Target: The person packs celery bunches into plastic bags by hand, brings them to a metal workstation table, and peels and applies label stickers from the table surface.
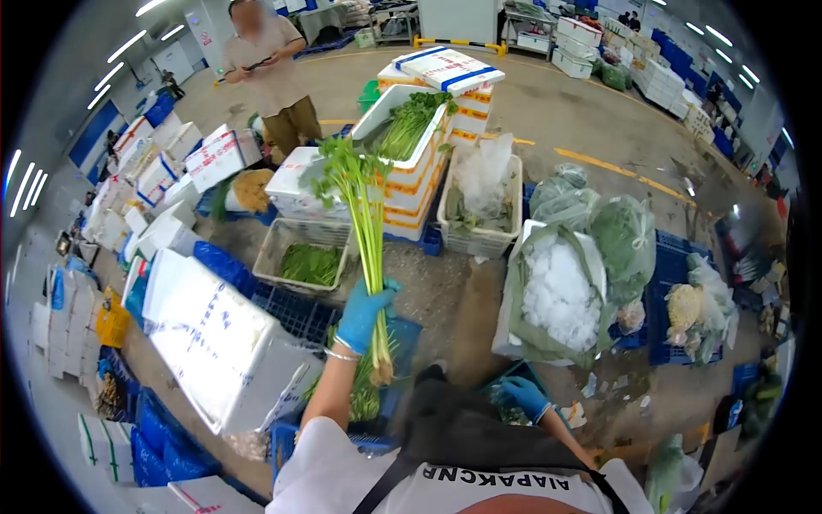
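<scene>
My left hand (366,315), in a blue glove, is closed around the stalks of a bunch of celery (364,227). The bunch stands nearly upright, leaves at the top and roots below my fist. Under it, more green stalks (366,403) lie in a blue crate. My right hand (522,396), also gloved in blue, is low on the right with its fingers apart, over a dark green bin (514,370). What lies in that bin is mostly hidden by the hand.
Ahead are stacked foam boxes (409,193) with greens on top. A foam box of ice (561,295) and bagged greens (623,248) stand to the right. White baskets (304,230) and a large foam box (214,343) are on the left. A person (265,64) stands beyond.
</scene>
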A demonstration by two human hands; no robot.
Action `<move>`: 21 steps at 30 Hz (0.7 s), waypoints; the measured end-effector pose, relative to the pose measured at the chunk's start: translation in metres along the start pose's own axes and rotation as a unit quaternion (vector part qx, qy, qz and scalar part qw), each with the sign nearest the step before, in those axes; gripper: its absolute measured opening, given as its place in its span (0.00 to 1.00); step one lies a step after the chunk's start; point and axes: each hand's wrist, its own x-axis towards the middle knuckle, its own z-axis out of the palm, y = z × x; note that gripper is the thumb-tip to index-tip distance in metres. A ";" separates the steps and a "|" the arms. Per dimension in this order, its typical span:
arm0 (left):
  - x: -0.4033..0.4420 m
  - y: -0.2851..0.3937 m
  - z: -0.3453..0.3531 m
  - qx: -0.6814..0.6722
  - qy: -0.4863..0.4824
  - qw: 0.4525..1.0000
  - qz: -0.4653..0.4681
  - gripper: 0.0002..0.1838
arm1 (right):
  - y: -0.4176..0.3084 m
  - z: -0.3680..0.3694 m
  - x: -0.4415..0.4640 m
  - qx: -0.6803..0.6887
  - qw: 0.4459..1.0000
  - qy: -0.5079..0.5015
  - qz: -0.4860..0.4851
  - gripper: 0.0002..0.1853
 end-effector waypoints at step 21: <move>0.580 -0.103 -0.024 0.282 0.105 0.910 0.285 0.34 | 0.005 0.015 0.003 0.235 0.926 0.270 0.122 0.14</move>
